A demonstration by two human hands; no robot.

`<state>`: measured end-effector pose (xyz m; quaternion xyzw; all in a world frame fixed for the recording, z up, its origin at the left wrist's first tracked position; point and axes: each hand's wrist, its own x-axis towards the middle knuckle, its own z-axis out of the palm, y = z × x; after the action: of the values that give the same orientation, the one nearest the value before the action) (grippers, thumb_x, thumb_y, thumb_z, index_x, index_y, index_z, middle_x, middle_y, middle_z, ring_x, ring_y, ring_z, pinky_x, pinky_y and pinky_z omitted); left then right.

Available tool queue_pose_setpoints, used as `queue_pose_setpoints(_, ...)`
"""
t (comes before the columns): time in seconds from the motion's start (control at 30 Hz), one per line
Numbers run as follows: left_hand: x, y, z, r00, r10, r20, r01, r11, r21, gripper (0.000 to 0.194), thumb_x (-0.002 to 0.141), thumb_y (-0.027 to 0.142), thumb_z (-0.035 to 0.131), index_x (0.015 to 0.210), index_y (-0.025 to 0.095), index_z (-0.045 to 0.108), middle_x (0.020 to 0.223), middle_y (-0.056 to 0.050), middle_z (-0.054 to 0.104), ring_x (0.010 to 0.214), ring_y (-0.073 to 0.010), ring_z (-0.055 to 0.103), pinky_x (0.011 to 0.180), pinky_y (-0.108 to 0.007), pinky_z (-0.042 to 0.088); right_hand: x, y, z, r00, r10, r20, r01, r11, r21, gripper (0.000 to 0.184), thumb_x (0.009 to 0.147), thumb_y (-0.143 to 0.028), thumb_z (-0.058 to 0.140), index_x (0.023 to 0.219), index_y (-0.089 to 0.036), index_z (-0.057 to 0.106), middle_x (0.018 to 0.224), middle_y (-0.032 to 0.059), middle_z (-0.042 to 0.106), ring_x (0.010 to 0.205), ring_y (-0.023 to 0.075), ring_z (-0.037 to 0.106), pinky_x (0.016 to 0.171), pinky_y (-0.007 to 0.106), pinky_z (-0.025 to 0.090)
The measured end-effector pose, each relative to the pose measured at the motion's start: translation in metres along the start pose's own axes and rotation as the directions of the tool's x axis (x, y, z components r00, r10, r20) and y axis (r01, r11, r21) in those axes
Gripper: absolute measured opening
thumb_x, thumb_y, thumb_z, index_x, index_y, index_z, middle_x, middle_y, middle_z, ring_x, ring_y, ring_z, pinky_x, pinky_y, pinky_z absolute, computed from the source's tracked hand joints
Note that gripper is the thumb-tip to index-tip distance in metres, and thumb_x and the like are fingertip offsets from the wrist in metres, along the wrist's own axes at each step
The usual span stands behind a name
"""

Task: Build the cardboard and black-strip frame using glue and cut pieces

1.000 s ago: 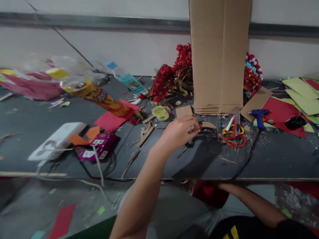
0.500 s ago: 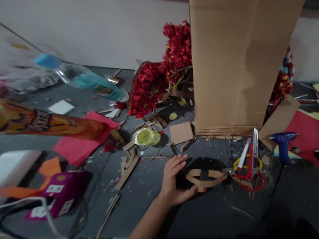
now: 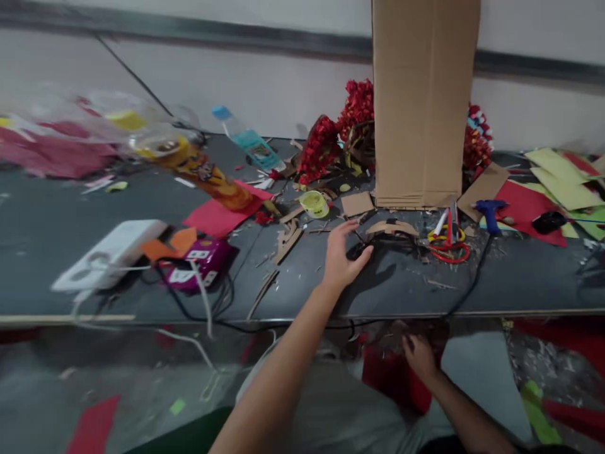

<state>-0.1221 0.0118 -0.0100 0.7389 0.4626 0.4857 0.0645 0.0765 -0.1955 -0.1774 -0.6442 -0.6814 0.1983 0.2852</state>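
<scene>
My left hand (image 3: 343, 257) hovers over the dark tabletop, thumb and fingers spread apart. Just right of it lies a curved cardboard strip (image 3: 391, 228) with a black band at its middle and a dark shape beneath. Some of that dark shape shows in the gap between my thumb and fingers; I cannot tell whether they touch. Below the table edge, my right hand (image 3: 420, 358) is over my lap, fingers curled at a red sheet (image 3: 394, 378). What those fingers grip, if anything, is too dark to make out. Red-handled scissors (image 3: 451, 253) and a cutter knife (image 3: 454, 222) lie right of the strip.
Behind stands a tall cardboard piece (image 3: 420, 113) beside red paper flowers (image 3: 321, 148). A blue glue gun (image 3: 491, 214) trails a cord over the table edge. Leftward are a yellow-green tub (image 3: 314, 205), an orange bottle (image 3: 208, 173), a purple box (image 3: 205, 268) and a white power strip (image 3: 111, 255).
The view has drawn back and tilted, bringing the table's front edge, my lap and my right hand into sight. My left hand stays spread beside the cardboard strip.
</scene>
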Motion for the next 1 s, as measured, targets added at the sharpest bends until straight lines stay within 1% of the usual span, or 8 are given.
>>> queue_pose_setpoints(0.17, 0.002, 0.005, 0.007, 0.997, 0.052, 0.059, -0.055, 0.996, 0.063, 0.044, 0.082, 0.041, 0.058, 0.117, 0.015, 0.051, 0.124, -0.016, 0.058, 0.120, -0.0272, 0.051, 0.102, -0.045, 0.039, 0.023, 0.044, -0.122, 0.910, -0.311, -0.273, 0.278, 0.948, -0.154, 0.027, 0.091, -0.031, 0.044, 0.080, -0.022, 0.066, 0.077, 0.0064, 0.068, 0.076, 0.0173, 0.064, 0.074, 0.034, 0.052)
queue_pose_setpoints(0.27, 0.003, 0.007, 0.008, 0.993, 0.075, 0.096, -0.085, 0.990, 0.116, 0.044, 0.083, 0.042, 0.055, 0.117, 0.015, 0.052, 0.125, -0.016, 0.058, 0.121, -0.0279, 0.051, 0.104, -0.045, 0.038, 0.058, 0.067, -0.197, 0.811, -0.371, -0.453, 0.264, 0.922, -0.283, 0.020, 0.088, -0.029, 0.047, 0.080, -0.020, 0.064, 0.076, 0.0082, 0.068, 0.076, 0.0203, 0.063, 0.078, 0.040, 0.048)
queue_pose_setpoints(0.33, 0.005, 0.007, 0.008, 0.992, 0.079, 0.101, -0.093, 0.987, 0.134, 0.045, 0.083, 0.042, 0.054, 0.118, 0.014, 0.052, 0.125, -0.017, 0.058, 0.121, -0.0283, 0.050, 0.104, -0.045, 0.037, 0.076, 0.076, -0.225, 0.753, -0.374, -0.541, 0.212, 0.917, -0.339, 0.019, 0.088, -0.026, 0.045, 0.081, -0.019, 0.062, 0.078, 0.0097, 0.067, 0.080, 0.0219, 0.062, 0.082, 0.043, 0.045)
queue_pose_setpoints(0.43, 0.010, 0.008, 0.008, 0.994, 0.074, 0.079, -0.084, 0.987, 0.140, 0.046, 0.083, 0.042, 0.054, 0.119, 0.014, 0.051, 0.126, -0.017, 0.057, 0.122, -0.0291, 0.050, 0.104, -0.046, 0.037, 0.088, 0.078, -0.237, 0.739, -0.380, -0.557, 0.182, 0.907, -0.379, 0.018, 0.088, -0.024, 0.045, 0.081, -0.019, 0.061, 0.081, 0.0096, 0.067, 0.082, 0.0218, 0.061, 0.082, 0.042, 0.044)
queue_pose_setpoints(0.6, 0.017, 0.017, 0.013, 0.991, 0.134, -0.029, -0.130, 0.986, 0.104, 0.044, 0.082, 0.040, 0.055, 0.119, 0.016, 0.050, 0.123, -0.016, 0.059, 0.119, -0.0278, 0.052, 0.103, -0.047, 0.038, 0.087, 0.065, -0.234, 0.802, -0.390, -0.452, 0.219, 0.896, -0.386, 0.019, 0.089, -0.024, 0.045, 0.081, -0.019, 0.062, 0.080, 0.0072, 0.067, 0.080, 0.0201, 0.061, 0.079, 0.038, 0.047)
queue_pose_setpoints(0.77, 0.021, 0.025, 0.011, 0.964, 0.182, -0.196, -0.170, 0.982, 0.076, 0.027, 0.086, 0.034, 0.047, 0.106, 0.018, 0.056, 0.113, -0.013, 0.064, 0.110, -0.0248, 0.057, 0.097, -0.045, 0.041, 0.111, 0.043, -0.257, 0.856, -0.388, -0.340, 0.271, 0.899, -0.343, 0.018, 0.090, -0.027, 0.047, 0.081, -0.020, 0.062, 0.085, 0.0061, 0.067, 0.084, 0.0192, 0.061, 0.078, 0.036, 0.048)
queue_pose_setpoints(0.9, 0.038, 0.018, 0.001, 0.948, -0.042, -0.315, 0.063, 0.996, 0.057, 0.027, 0.090, 0.034, 0.038, 0.092, 0.017, 0.059, 0.100, -0.012, 0.067, 0.101, -0.0233, 0.061, 0.092, -0.041, 0.045, 0.155, 0.020, -0.271, 0.846, -0.473, -0.245, 0.384, 0.860, -0.336, 0.015, 0.089, -0.024, 0.048, 0.083, -0.020, 0.061, 0.086, 0.0062, 0.067, 0.087, 0.0197, 0.060, 0.083, 0.036, 0.047)
queue_pose_setpoints(1.0, 0.061, -0.003, -0.002, 0.954, -0.278, -0.113, 0.291, 0.950, 0.115, 0.032, 0.088, 0.036, 0.037, 0.090, 0.015, 0.062, 0.085, -0.010, 0.068, 0.081, -0.0230, 0.064, 0.077, -0.037, 0.049, 0.182, 0.004, -0.269, 0.813, -0.536, -0.226, 0.443, 0.822, -0.357, 0.017, 0.090, -0.023, 0.045, 0.086, -0.020, 0.061, 0.085, 0.0068, 0.067, 0.086, 0.0196, 0.060, 0.081, 0.034, 0.047)
